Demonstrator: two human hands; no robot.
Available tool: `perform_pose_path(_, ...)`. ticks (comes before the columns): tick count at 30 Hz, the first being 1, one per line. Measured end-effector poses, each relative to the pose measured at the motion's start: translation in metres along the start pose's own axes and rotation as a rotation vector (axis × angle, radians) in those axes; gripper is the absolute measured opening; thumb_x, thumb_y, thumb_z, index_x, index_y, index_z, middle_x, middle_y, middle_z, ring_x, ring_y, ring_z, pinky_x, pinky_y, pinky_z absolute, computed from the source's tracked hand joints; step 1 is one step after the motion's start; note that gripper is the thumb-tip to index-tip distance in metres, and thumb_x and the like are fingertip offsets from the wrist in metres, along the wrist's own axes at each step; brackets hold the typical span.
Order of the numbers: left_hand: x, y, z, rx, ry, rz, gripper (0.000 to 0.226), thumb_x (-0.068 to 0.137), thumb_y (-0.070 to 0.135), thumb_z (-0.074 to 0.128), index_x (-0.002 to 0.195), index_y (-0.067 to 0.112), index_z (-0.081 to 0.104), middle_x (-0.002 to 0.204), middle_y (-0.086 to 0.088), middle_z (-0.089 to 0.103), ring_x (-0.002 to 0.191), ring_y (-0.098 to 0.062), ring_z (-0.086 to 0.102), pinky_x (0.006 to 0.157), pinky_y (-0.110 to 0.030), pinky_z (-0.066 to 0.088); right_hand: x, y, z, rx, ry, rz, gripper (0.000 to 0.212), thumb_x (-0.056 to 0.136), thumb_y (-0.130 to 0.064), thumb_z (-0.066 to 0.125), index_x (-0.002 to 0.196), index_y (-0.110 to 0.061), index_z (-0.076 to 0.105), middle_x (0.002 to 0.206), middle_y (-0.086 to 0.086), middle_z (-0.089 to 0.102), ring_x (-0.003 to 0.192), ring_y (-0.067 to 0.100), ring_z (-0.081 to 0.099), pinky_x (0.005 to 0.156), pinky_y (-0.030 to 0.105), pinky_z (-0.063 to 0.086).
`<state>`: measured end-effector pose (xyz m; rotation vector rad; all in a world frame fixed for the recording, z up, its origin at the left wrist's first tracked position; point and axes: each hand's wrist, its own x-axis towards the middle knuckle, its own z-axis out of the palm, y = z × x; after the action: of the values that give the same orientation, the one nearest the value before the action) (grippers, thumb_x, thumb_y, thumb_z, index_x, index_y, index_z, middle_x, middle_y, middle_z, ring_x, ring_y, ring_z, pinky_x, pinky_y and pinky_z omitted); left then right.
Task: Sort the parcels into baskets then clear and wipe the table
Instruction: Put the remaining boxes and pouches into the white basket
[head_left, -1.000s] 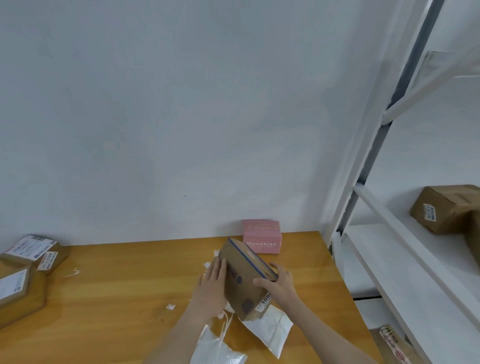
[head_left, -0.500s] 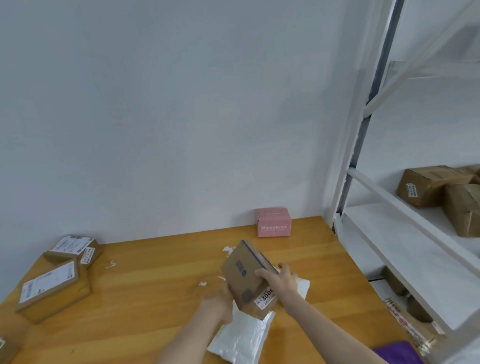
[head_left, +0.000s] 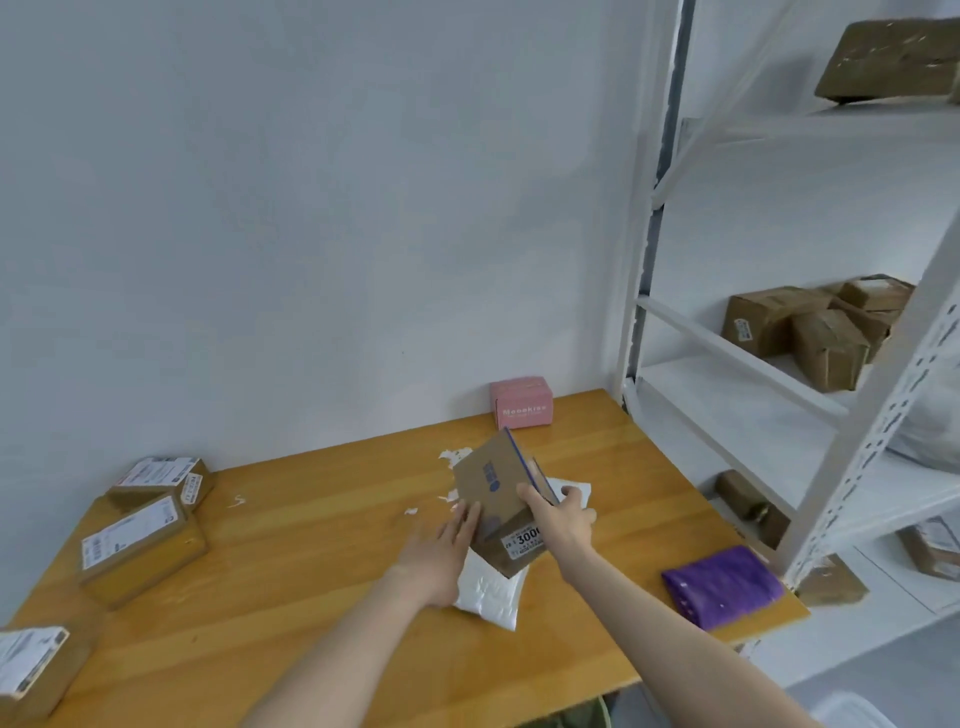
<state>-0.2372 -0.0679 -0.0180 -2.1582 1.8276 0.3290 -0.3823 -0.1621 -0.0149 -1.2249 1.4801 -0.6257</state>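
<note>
A tilted brown cardboard parcel (head_left: 496, 488) with a blue stripe and a white "3000" label is held over the wooden table (head_left: 322, 561). My right hand (head_left: 561, 519) grips its right side, thumb on the front face. My left hand (head_left: 441, 545) presses flat, fingers straight, against its left face. Under the parcel lies a white plastic mailer (head_left: 493, 587). A pink box (head_left: 521, 404) stands by the wall. A purple mailer (head_left: 724, 584) lies at the table's right edge. No basket is in view.
Three brown labelled boxes (head_left: 137, 545) sit on the table's left side, with small white paper scraps (head_left: 451, 457) near the middle. A white metal shelf rack (head_left: 779, 364) holding several brown boxes stands on the right.
The view has pulled back and turned right, showing more table, the purple mailer and more shelves. Both hands stay on the parcel, which sits a little higher above the white mailer.
</note>
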Motion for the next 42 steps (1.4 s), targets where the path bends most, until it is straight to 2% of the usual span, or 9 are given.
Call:
perform_pose_path(4,-0.011,0.015,-0.001,-0.147,0.049,-0.134,0.072,0.091,0.004,0.035,0.151,0.010,-0.003,0.158,-0.008,0.010,0.139,-0.026,0.031,0.112,-0.042,0.021,-0.017,0.019,-0.028,0.176,-0.039,-0.009,0.080,0.079,-0.050,0.066,0.141,-0.015,0.030,0.132,0.011,0.042,0.106,0.024,0.053,0.079,0.033,0.046)
perform_pose_path(8,-0.013,0.043,-0.021,-0.799,0.256,-0.168,0.044,0.103,0.028,0.021,0.143,0.011,0.025,0.139,-0.010,0.045,0.122,-0.026,0.048,0.095,-0.032,0.036,-0.025,0.038,-0.076,0.287,-0.065,-0.022,0.088,0.079,-0.043,0.072,0.146,-0.010,0.025,0.124,0.007,0.052,0.102,0.020,0.057,0.073,0.028,0.048)
perform_pose_path(12,-0.005,0.086,-0.039,-1.188,0.150,-0.247,0.058,0.100,0.049,0.020,0.145,0.014,0.031,0.147,-0.007,0.037,0.131,-0.027,0.041,0.105,-0.040,0.037,-0.040,0.066,-0.143,0.410,-0.056,-0.006,0.092,0.078,-0.041,0.074,0.148,-0.013,0.022,0.122,0.007,0.052,0.094,0.016,0.058,0.074,0.031,0.050)
perform_pose_path(15,-0.004,0.149,-0.034,-1.396,-0.098,-0.217,0.058,0.095,0.059,0.029,0.138,0.021,0.039,0.134,-0.004,0.048,0.115,-0.024,0.052,0.096,-0.043,0.045,-0.055,0.103,-0.210,0.525,0.001,0.008,0.095,0.067,-0.044,0.078,0.144,-0.013,0.031,0.115,0.006,0.056,0.096,0.019,0.060,0.071,0.034,0.054)
perform_pose_path(18,-0.016,0.226,-0.020,-1.486,-0.277,-0.142,0.054,0.088,0.065,0.041,0.119,0.022,0.052,0.108,-0.003,0.059,0.098,-0.021,0.058,0.083,-0.041,0.049,-0.075,0.143,-0.284,0.585,0.047,0.017,0.081,0.062,-0.049,0.075,0.130,-0.012,0.050,0.097,0.004,0.063,0.082,0.019,0.063,0.059,0.031,0.052)
perform_pose_path(22,-0.039,0.310,-0.002,-1.607,-0.394,-0.019,0.036,0.081,0.055,0.062,0.102,0.026,0.060,0.100,-0.003,0.064,0.089,-0.021,0.059,0.076,-0.036,0.050,-0.089,0.187,-0.356,0.585,0.097,0.038,0.044,0.087,-0.044,0.060,0.117,-0.012,0.057,0.100,0.010,0.064,0.083,0.023,0.064,0.059,0.031,0.054)
perform_pose_path(27,-0.056,0.357,0.007,-1.722,-0.383,0.013,0.023,0.092,0.042,0.054,0.104,0.023,0.060,0.104,-0.005,0.066,0.097,-0.019,0.060,0.080,-0.034,0.053,-0.092,0.206,-0.392,0.567,0.059,0.104,0.078,0.067,-0.064,0.069,0.124,-0.013,0.055,0.116,0.013,0.067,0.104,0.032,0.065,0.085,0.049,0.056)
perform_pose_path(38,-0.037,0.272,-0.014,-1.738,-0.102,-0.148,0.047,0.088,0.058,0.051,0.122,0.024,0.049,0.118,-0.005,0.058,0.109,-0.025,0.054,0.083,-0.040,0.053,-0.068,0.143,-0.323,0.464,-0.160,0.106,0.011,0.095,-0.035,0.054,0.104,-0.030,0.056,0.116,0.002,0.057,0.104,0.022,0.056,0.085,0.040,0.051)
perform_pose_path(42,-0.039,0.212,-0.002,-1.782,-0.004,-0.237,0.061,0.083,0.064,0.052,0.126,0.021,0.049,0.124,-0.007,0.057,0.112,-0.026,0.055,0.087,-0.040,0.052,-0.043,0.120,-0.267,0.459,-0.276,0.066,0.036,0.094,-0.035,0.054,0.124,-0.016,0.056,0.113,0.007,0.063,0.096,0.023,0.059,0.075,0.035,0.051)
